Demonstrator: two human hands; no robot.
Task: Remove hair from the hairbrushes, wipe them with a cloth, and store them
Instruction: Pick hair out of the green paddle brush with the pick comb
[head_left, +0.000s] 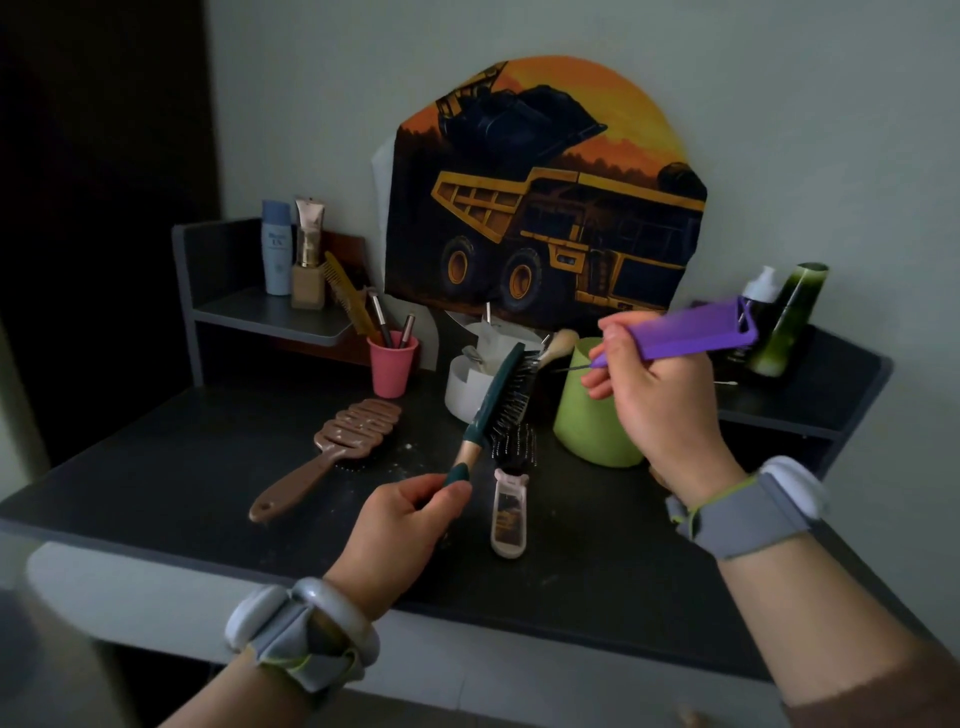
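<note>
Teal at the handle and head, with a pale wooden neck, the hairbrush (496, 405) stands tilted above the counter (182, 467), its handle end pinched by the curled fingers of the left hand (402, 525) near the counter's front edge, bristles turned to the right. The right hand (652, 392) is raised above the counter's right side, fingers closed round a purple comb (691, 332) whose thin metal tail points left toward the brush's bristles; whether the tail touches them is not clear. Just below the teal brush lies a small brush with dark bristles and a pale pink handle (509, 519), flat on the counter near the front edge. Left of it, a brown paddle brush (332, 452) lies diagonally, handle toward the front-left corner. A green cup (587, 415) stands behind the right hand, a white tub (467, 384) beside it, and a pink cup (392, 364) holding makeup brushes sits nearer the back. At the back-left corner, a small shelf (270, 312) carries bottles and a yellow comb (345, 293).
</note>
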